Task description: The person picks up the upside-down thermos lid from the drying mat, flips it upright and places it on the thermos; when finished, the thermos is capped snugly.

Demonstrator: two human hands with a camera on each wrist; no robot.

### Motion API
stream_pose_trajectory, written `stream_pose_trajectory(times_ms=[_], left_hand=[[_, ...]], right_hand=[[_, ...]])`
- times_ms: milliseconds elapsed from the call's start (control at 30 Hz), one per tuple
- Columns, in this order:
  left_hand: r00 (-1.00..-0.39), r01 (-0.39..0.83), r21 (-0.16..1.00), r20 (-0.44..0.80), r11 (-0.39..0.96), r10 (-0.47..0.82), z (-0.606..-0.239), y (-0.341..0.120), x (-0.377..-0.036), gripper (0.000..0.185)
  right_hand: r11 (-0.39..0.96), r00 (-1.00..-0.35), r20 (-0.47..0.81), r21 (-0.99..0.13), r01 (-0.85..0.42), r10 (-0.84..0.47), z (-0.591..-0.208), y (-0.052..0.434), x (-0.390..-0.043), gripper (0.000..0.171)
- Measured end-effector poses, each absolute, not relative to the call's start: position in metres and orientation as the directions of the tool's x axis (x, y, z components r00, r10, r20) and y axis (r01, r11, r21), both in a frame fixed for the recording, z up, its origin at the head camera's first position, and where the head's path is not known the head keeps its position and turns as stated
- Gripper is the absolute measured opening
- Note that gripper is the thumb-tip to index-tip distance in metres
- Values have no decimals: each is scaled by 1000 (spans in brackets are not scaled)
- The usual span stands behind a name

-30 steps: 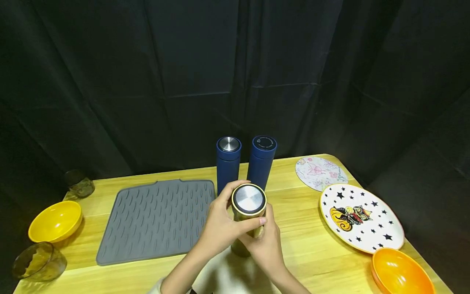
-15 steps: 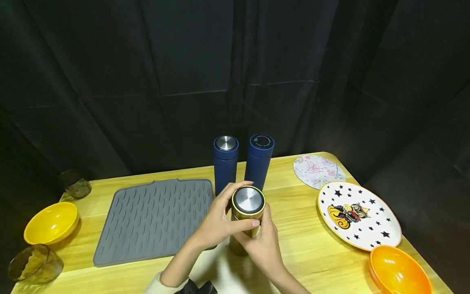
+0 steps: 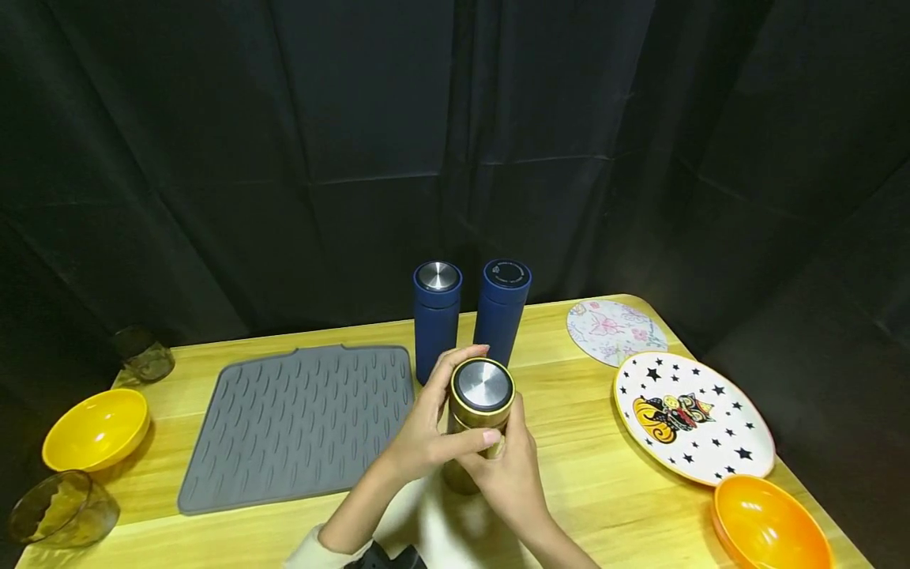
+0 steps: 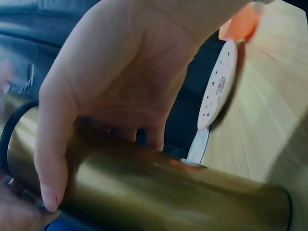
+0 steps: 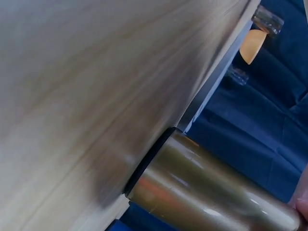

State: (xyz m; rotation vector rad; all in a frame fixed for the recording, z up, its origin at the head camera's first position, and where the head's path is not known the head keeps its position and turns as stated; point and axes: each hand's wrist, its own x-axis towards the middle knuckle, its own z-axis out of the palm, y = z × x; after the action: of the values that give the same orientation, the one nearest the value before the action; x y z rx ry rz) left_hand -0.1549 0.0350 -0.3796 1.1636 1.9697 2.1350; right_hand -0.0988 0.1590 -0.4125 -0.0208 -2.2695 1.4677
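A gold thermos flask [image 3: 484, 385] with a brushed steel disc in its lid stands upright in the head view. My left hand [image 3: 419, 435] grips it near the top, fingers round the far side and thumb across the front just under the lid. Lower down, my right hand [image 3: 512, 474] holds the flask's right side, its thumb partly hidden below the left one. The right wrist view shows the dark base ring of the thermos flask [image 5: 207, 183] at the wooden tabletop. Two blue thermos flasks, one steel-topped [image 3: 437, 332] and one black-topped [image 3: 502, 316], stand just behind.
A grey ridged mat [image 3: 306, 427] lies to the left. Beyond it are a yellow bowl [image 3: 97, 431] and two brown-tinted glasses, one near [image 3: 67, 510], one far [image 3: 148, 356]. Rightward lie a round patterned mat [image 3: 614, 332], a star-patterned plate [image 3: 711, 395] and an orange bowl [image 3: 771, 525].
The head view has shifted slightly, moving the scene a little to the left. My left thumb tip has slid slightly left on the gold thermos flask; both hands keep holding it.
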Motion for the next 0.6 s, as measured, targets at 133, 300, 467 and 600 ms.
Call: stream_pose_trajectory(times_ms=[133,300,467,600], left_hand=[[-733,462,869,486,-175,475,-378,34,-158,68],[-701,421,873,485,-246,524,-377,33,-162,70],[-734,421,884,464,-204,496,-376,34,-160,72],[-712,473,862,496,-183,497,-377,36,-158,80]], right_hand=[[437,-907,355,-869,-231,226,-411,158,-100,70],[424,-916,332,-880,-214,225,-410,158,-100,69],[424,-920,322,-882,-205,224,-410,160,-100,71],[430,-914,342,-874,-225,218,-411,161,-100,69]])
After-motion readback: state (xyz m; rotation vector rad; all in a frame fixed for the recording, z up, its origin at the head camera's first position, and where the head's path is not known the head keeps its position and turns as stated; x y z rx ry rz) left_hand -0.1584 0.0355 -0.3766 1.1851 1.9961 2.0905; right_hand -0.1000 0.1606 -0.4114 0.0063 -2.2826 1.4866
